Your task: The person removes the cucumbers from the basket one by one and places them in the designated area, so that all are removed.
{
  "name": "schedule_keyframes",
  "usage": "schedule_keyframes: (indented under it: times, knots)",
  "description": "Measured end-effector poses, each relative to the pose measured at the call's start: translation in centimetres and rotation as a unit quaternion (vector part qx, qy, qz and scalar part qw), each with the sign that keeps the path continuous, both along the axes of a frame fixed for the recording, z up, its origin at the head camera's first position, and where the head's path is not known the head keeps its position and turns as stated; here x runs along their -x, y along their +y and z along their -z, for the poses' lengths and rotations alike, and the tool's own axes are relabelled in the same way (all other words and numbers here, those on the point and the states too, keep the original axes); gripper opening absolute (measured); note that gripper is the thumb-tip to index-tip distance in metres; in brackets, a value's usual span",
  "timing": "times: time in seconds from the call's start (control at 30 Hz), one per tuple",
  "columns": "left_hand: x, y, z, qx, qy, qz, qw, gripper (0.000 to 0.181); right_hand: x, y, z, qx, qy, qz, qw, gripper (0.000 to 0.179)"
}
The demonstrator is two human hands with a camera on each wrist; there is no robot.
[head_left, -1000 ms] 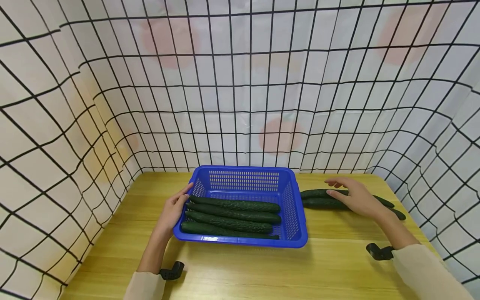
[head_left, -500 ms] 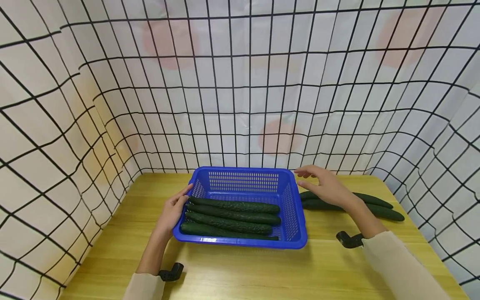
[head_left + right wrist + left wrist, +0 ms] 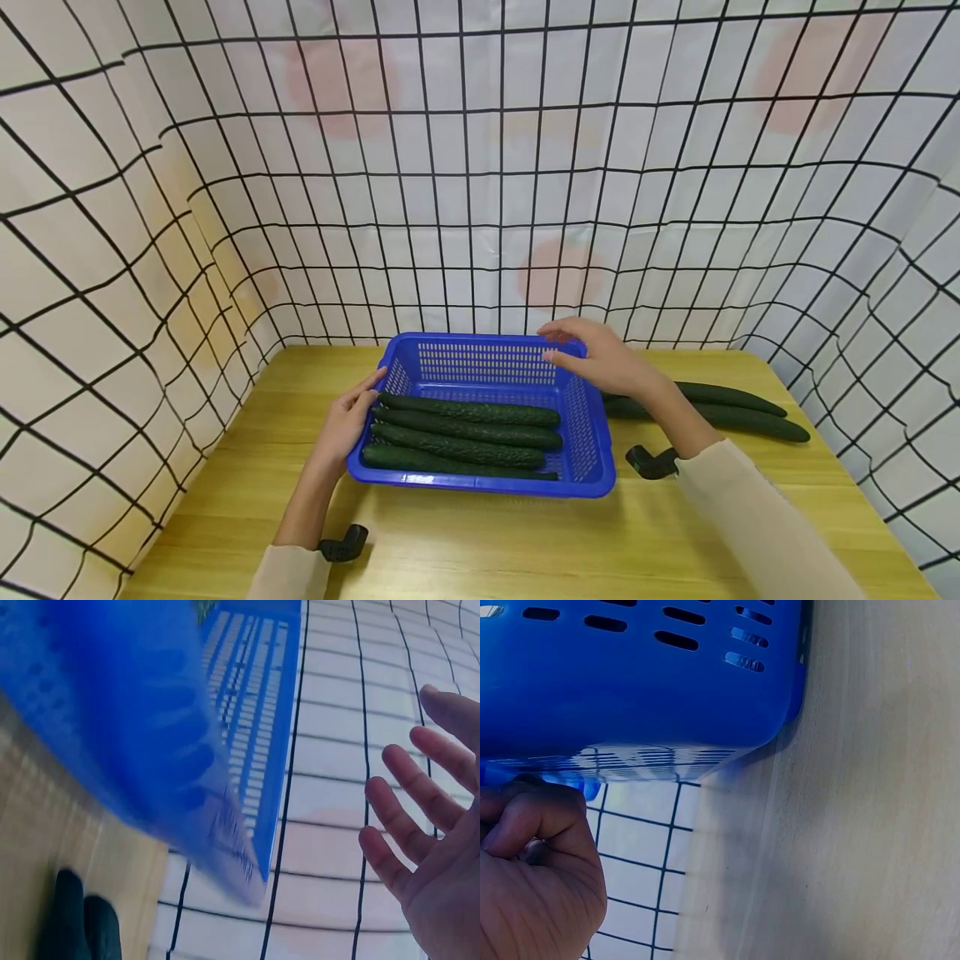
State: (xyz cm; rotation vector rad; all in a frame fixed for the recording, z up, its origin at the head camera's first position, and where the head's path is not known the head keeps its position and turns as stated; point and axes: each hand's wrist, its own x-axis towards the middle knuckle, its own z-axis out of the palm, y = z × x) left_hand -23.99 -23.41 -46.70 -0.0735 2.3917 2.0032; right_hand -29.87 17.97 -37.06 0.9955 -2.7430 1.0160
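A blue perforated plastic basket (image 3: 480, 481) stands on the table with several long dark-green cucumbers (image 3: 465, 429) lying side by side in it. At its left end my left hand (image 3: 347, 423) grips the rim, fingers bent at the edge in the left wrist view. My right hand (image 3: 600, 358) is over the basket's back right corner, holding nothing. Its fingers are spread and loosely bent in the right wrist view, apart from the basket wall (image 3: 142, 742). Two more cucumbers (image 3: 750, 422) lie on the table right of the basket, partly hidden behind the right forearm.
The yellow wood-grain table (image 3: 480, 550) ends at a white backdrop (image 3: 480, 200) with a black grid that rises behind and on both sides. Black wrist cameras (image 3: 345, 543) sit at both cuffs.
My right hand has moved left, from above the loose cucumbers to over the basket's back right corner. The left hand, basket and cucumbers have stayed in place.
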Motion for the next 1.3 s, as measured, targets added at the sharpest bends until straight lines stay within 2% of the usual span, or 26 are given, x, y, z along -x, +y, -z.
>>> schedule_keyframes:
  times: [0.33,0.63,1.07,1.3]
  knots:
    - [-0.4,-0.1,-0.5,0.004,0.001,-0.001,1.0000,0.045,0.3,-3.8,0.2,-0.014,-0.036,-0.030,0.9988,0.051]
    - [0.0,-0.1,-0.2,0.007,0.002,0.000,1.0000,0.044,0.5,-6.0,1.1,-0.022,-0.034,-0.066,0.9970,0.047]
    - [0.1,0.1,-0.1,0.011,0.003,-0.005,0.9999,0.044,1.2,-8.3,3.0,-0.098,-0.056,-0.077,0.9907,0.052]
    - [0.0,0.1,0.0,0.001,0.003,-0.004,1.0000,0.044,1.4,-9.0,4.3,-0.147,-0.039,-0.082,0.9850,0.054]
